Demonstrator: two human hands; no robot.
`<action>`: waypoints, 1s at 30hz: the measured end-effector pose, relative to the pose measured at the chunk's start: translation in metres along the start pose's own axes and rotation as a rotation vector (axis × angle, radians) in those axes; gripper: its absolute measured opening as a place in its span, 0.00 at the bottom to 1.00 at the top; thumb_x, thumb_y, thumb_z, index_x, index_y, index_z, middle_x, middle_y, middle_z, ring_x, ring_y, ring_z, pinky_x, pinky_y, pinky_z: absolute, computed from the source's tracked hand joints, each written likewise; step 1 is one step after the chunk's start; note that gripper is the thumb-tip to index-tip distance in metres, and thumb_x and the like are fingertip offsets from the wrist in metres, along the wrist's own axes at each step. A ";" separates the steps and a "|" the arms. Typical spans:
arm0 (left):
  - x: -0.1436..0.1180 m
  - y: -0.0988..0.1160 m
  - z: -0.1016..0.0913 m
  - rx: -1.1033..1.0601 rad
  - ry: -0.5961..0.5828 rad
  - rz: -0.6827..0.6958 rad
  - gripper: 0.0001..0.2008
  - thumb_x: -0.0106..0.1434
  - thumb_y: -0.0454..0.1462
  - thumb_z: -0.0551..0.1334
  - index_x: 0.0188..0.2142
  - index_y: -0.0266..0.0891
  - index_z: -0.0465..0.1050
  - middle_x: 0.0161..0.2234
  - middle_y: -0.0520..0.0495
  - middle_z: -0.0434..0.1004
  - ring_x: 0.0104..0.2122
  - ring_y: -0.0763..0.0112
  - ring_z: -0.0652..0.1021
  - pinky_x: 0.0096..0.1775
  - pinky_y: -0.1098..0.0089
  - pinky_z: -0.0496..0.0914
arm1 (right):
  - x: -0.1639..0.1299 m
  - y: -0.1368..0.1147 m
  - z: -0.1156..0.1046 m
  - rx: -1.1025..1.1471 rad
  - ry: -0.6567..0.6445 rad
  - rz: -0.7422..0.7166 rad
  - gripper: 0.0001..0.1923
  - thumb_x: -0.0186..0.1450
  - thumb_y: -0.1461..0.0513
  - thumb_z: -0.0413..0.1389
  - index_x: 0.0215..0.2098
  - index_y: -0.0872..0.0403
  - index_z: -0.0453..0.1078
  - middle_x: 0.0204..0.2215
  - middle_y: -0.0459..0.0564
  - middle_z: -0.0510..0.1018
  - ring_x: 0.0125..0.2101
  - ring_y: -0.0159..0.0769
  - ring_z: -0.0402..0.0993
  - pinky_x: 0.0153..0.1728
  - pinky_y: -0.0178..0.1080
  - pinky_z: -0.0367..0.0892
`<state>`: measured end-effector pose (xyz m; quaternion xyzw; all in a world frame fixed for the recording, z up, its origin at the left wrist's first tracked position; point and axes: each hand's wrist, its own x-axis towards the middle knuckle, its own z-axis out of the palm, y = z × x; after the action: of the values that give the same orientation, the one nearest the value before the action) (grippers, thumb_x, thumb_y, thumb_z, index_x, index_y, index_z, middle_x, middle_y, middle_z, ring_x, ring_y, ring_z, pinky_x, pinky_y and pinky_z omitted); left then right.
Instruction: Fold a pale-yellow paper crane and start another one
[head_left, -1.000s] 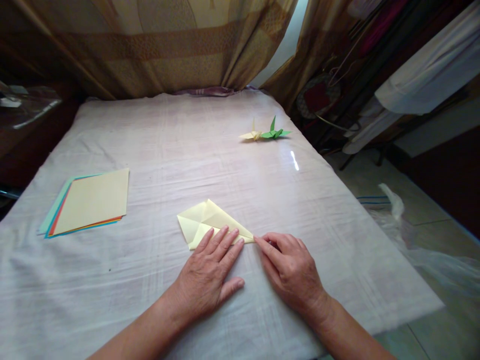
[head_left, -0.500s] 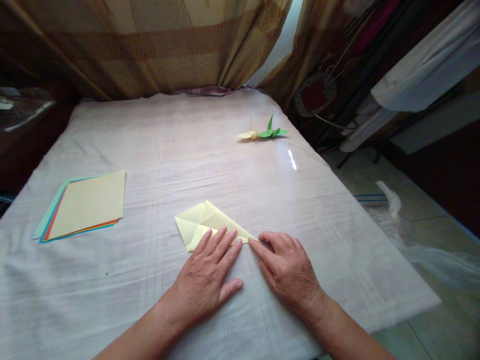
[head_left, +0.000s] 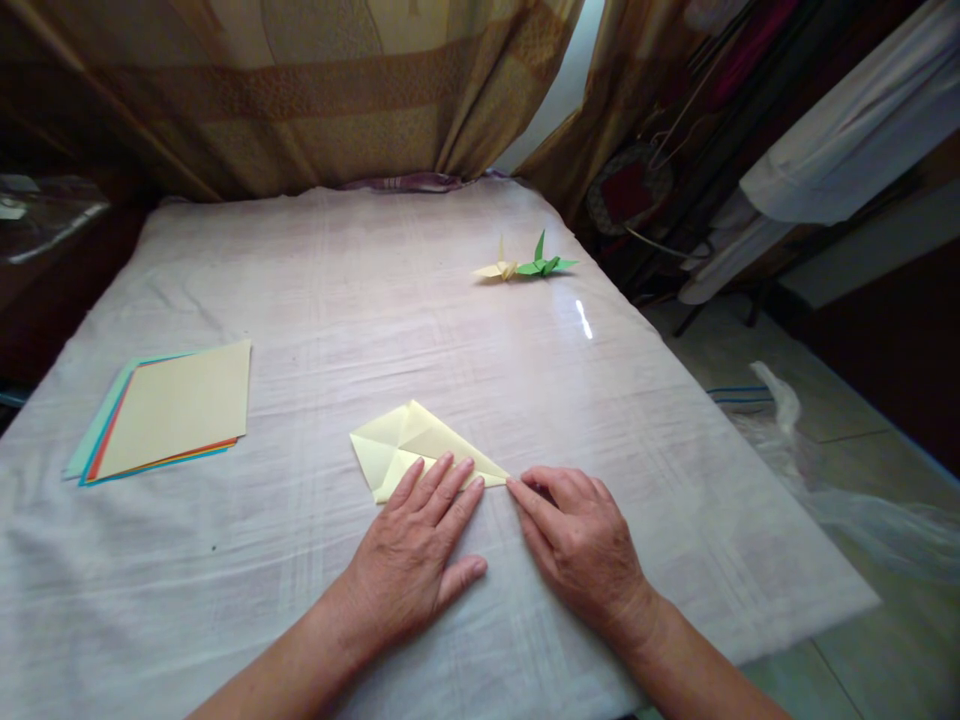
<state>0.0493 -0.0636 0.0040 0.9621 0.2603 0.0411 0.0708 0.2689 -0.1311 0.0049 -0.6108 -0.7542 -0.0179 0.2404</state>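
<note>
A pale yellow sheet of origami paper [head_left: 439, 437], folded into a kite shape with crease lines, lies on the cloth before me. Its wide end points left and its narrow tip right. My left hand [head_left: 420, 540] rests flat over its lower edge, fingers spread, covering part of the near flap. At the narrow tip, my right hand [head_left: 577, 530] has its thumb and forefinger pinched together on the paper's point. The other right fingers are curled in.
A stack of coloured paper sheets [head_left: 180, 410] lies at the left. Toward the back right stand a cream paper crane [head_left: 501, 269] and a green paper crane [head_left: 546, 266]. The table [head_left: 300, 300] has a pale cloth; its right edge drops to a tiled floor with plastic wrapping [head_left: 870, 520].
My right hand has slid slightly right, out to the very tip of the folded paper. The left hand and the paper have stayed in place.
</note>
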 end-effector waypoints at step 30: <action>-0.001 0.000 0.002 -0.003 -0.011 0.001 0.33 0.69 0.53 0.52 0.67 0.40 0.53 0.68 0.42 0.53 0.66 0.55 0.56 0.65 0.52 0.48 | 0.000 -0.003 -0.001 -0.047 0.058 0.031 0.13 0.68 0.66 0.52 0.47 0.56 0.74 0.39 0.54 0.78 0.40 0.39 0.71 0.42 0.41 0.63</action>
<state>0.0488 -0.0644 0.0022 0.9623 0.2591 0.0364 0.0736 0.2664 -0.1326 0.0068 -0.6271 -0.7368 -0.0495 0.2480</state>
